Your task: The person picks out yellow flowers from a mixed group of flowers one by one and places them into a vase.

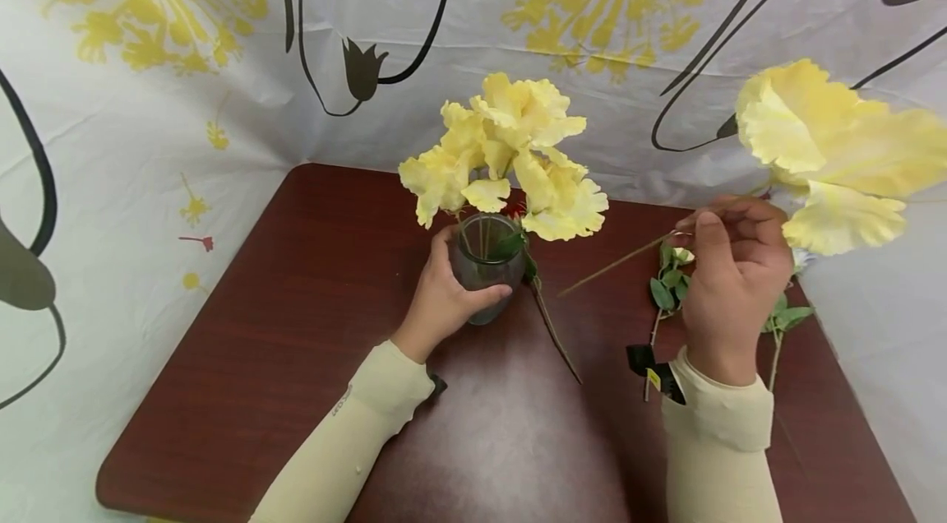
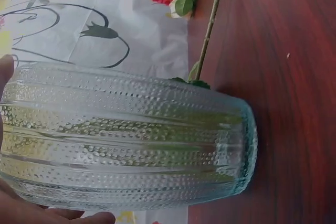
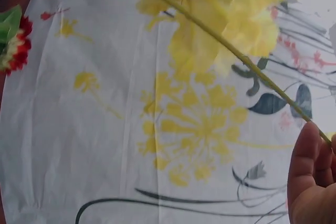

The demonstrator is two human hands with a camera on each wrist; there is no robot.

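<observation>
A ribbed, dimpled clear glass vase (image 2: 131, 135) stands on the table, with my left hand (image 1: 444, 289) gripping its side, thumb across the front. Several ruffled yellow flowers (image 1: 518, 149) rise above its rim, and stems show through the glass. Up at the right, my right hand (image 1: 740, 280) pinches the thin stem of another yellow flower (image 1: 829, 153). That flower's head lies to the right of the hand, while the bare stem end slants down left, short of the vase. In the right wrist view the stem (image 3: 231, 48) crosses diagonally from the fingertips.
A leafy stem (image 1: 551, 326) with a red bloom lies just right of the vase. More leafy flower stems (image 1: 669, 280) lie on the dark red table (image 1: 296, 326) under and beside my right arm. A patterned white sheet (image 1: 459, 21) hangs behind the table.
</observation>
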